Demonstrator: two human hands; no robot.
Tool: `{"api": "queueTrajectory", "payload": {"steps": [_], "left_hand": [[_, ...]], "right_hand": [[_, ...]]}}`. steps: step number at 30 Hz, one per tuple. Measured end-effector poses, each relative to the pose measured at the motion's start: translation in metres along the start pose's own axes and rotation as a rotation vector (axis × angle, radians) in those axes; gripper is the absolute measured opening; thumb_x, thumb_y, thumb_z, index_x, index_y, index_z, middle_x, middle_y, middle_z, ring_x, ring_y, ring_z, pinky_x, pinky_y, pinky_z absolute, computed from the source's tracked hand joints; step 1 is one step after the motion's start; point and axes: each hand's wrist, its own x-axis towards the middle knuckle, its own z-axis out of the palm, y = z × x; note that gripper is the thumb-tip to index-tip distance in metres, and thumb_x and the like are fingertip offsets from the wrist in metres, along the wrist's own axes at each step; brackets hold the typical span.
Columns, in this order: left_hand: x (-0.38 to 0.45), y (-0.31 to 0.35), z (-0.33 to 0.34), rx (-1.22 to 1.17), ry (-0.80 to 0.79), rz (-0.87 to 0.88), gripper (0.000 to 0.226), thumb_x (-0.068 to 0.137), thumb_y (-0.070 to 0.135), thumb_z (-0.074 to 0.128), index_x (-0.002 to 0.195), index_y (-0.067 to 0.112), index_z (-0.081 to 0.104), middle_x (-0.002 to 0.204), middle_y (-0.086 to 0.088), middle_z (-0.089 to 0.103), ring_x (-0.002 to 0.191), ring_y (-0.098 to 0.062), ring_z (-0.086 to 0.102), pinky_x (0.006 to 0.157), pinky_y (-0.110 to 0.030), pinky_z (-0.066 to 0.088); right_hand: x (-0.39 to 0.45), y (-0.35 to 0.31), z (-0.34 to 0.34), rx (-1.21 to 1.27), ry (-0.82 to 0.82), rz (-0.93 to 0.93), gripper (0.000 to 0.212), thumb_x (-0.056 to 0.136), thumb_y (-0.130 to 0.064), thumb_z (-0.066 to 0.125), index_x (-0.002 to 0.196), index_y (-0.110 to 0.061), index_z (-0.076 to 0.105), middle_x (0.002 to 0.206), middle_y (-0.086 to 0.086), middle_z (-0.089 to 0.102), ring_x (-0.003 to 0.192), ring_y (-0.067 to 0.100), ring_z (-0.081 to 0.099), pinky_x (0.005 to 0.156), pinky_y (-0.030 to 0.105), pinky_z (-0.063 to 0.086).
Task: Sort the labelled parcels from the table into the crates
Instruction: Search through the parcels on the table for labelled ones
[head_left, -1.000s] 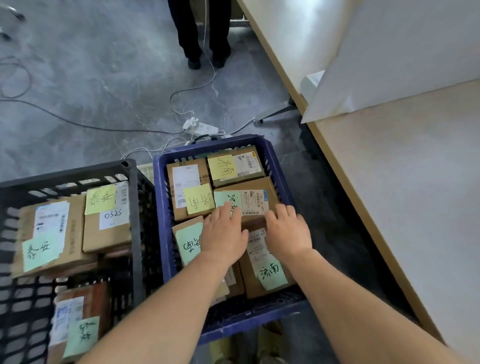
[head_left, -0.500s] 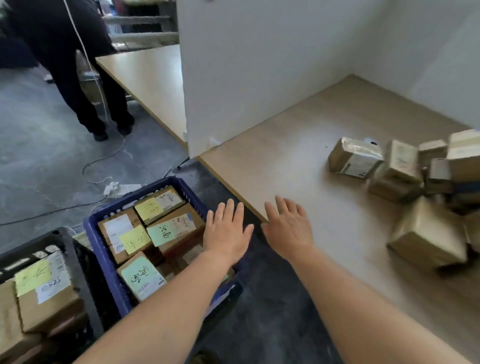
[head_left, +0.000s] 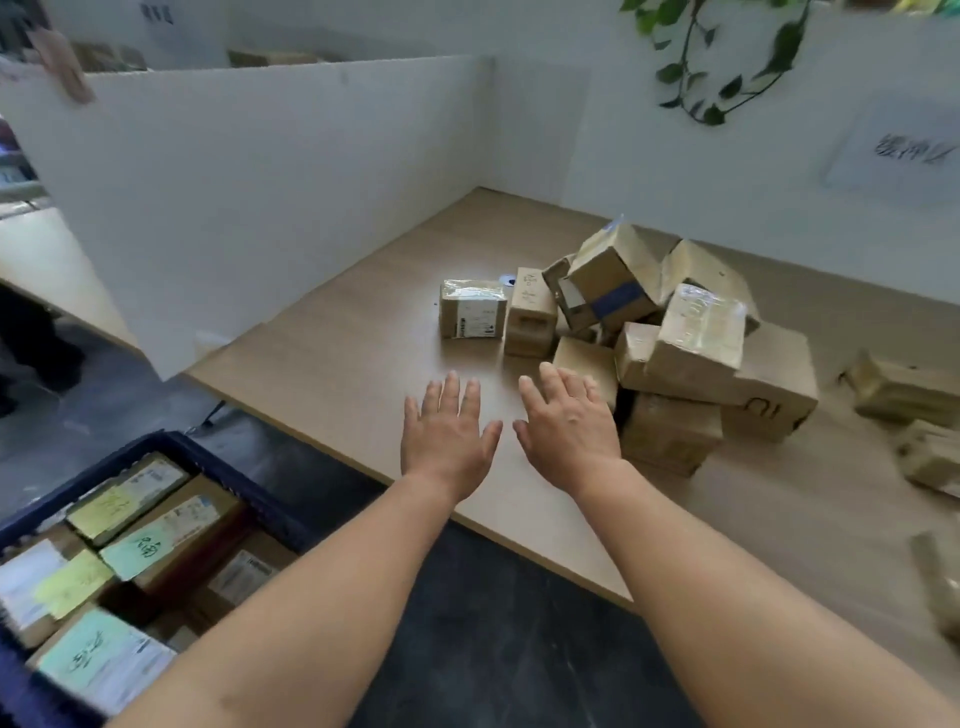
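A heap of taped brown cardboard parcels (head_left: 675, 343) lies on the wooden table (head_left: 337, 364); one small parcel with a white label (head_left: 471, 310) stands apart at the heap's left. My left hand (head_left: 448, 431) and my right hand (head_left: 569, 426) hover over the table side by side, palms down, fingers straight, holding nothing. My right hand is just short of the heap's nearest parcel. At the lower left, the blue crate (head_left: 234, 467) holds several parcels with yellow and green sticky notes.
A white partition board (head_left: 249, 197) stands along the table's left side, a white wall behind it. More parcels (head_left: 904, 392) lie at the far right. Dark floor runs between crate and table. A plant (head_left: 727, 62) hangs at the top right.
Both hands lifted out of the blue crate, leaving the parcels there, and swung right over the table toward the heap. My view turned from the crates to the table.
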Motion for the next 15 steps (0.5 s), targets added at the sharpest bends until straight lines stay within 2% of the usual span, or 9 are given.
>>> {"api": "queueTrajectory", "payload": {"steps": [5, 10, 13, 15], "left_hand": [[-0.006, 0.082, 0.008, 0.015, -0.004, 0.09, 0.064, 0.1, 0.052, 0.016, 0.154, 0.021, 0.001, 0.162, -0.007, -0.001, 0.149, -0.024, -0.003, 0.119, -0.046, 0.001], [-0.003, 0.153, 0.015, 0.027, 0.015, 0.148, 0.064, 0.101, 0.052, 0.017, 0.154, 0.021, 0.002, 0.162, -0.005, 0.0, 0.149, -0.022, -0.003, 0.119, -0.044, 0.002], [-0.002, 0.186, 0.019, -0.003, 0.024, 0.167, 0.065, 0.1, 0.052, 0.019, 0.154, 0.021, 0.001, 0.162, -0.006, 0.0, 0.149, -0.022, -0.002, 0.12, -0.044, 0.001], [-0.002, 0.203, 0.021, -0.013, 0.012, 0.176, 0.065, 0.1, 0.052, 0.019, 0.154, 0.02, -0.001, 0.162, -0.007, 0.0, 0.149, -0.022, -0.002, 0.12, -0.044, 0.001]], "right_hand": [[-0.04, 0.076, 0.0, 0.018, 0.032, 0.076, 0.059, 0.099, -0.042, 0.041, 0.15, -0.016, 0.027, 0.157, 0.015, 0.021, 0.145, 0.03, 0.018, 0.117, 0.047, 0.013], [-0.072, 0.143, 0.006, 0.003, 0.067, 0.184, 0.058, 0.091, -0.038, 0.058, 0.141, -0.011, 0.047, 0.147, 0.02, 0.041, 0.135, 0.035, 0.038, 0.112, 0.051, 0.026], [-0.09, 0.175, 0.013, -0.011, 0.051, 0.254, 0.056, 0.081, -0.039, 0.071, 0.128, -0.009, 0.06, 0.134, 0.022, 0.055, 0.123, 0.037, 0.052, 0.103, 0.052, 0.038], [-0.1, 0.191, 0.014, -0.016, 0.044, 0.284, 0.056, 0.082, -0.04, 0.069, 0.128, -0.009, 0.06, 0.135, 0.021, 0.054, 0.123, 0.036, 0.052, 0.103, 0.051, 0.038]]}}
